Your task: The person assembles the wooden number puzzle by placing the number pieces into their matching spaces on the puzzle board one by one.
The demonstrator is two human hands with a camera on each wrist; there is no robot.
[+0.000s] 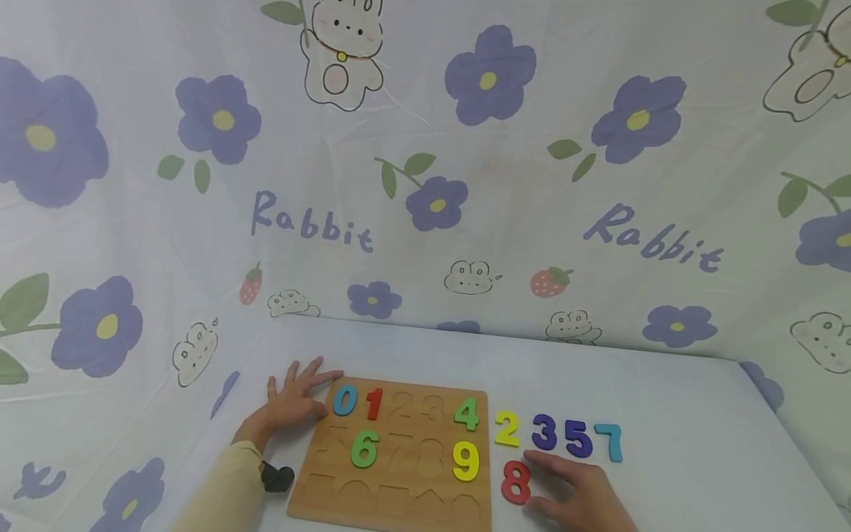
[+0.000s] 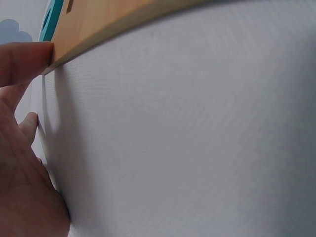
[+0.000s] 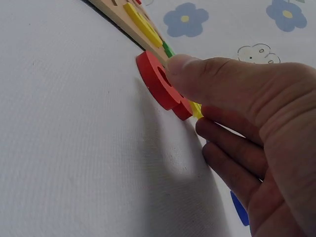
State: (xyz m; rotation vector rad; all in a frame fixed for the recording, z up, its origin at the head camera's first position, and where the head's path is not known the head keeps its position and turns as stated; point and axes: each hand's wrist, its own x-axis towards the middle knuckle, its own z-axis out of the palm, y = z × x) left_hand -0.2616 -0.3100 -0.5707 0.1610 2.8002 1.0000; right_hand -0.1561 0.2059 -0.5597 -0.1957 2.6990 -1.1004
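Note:
A wooden number board (image 1: 412, 476) lies on the white table, its upper left edge touched by the thumb and outstretched finger of my left hand (image 1: 292, 399). Seated in it are a blue 0 (image 1: 337, 401), red 1 (image 1: 375, 405), green 4 (image 1: 473, 415), green 6 (image 1: 359, 450) and yellow 9 (image 1: 474, 462). My right hand (image 1: 588, 495) is beside a red 8 (image 1: 515, 473), its thumb and index finger spread apart at the piece's right side. In the right wrist view the thumb (image 3: 192, 74) overlaps the red 8 (image 3: 155, 81); the index finger is mostly hidden.
Right of the board lie a yellow 2 (image 1: 507, 440), a purple 3 (image 1: 550, 436), a purple 5 (image 1: 585, 445) and a blue 7 (image 1: 614, 442) in a row. Several vacant recesses show in the board. A flower-and-rabbit print curtain (image 1: 425, 133) hangs behind the table.

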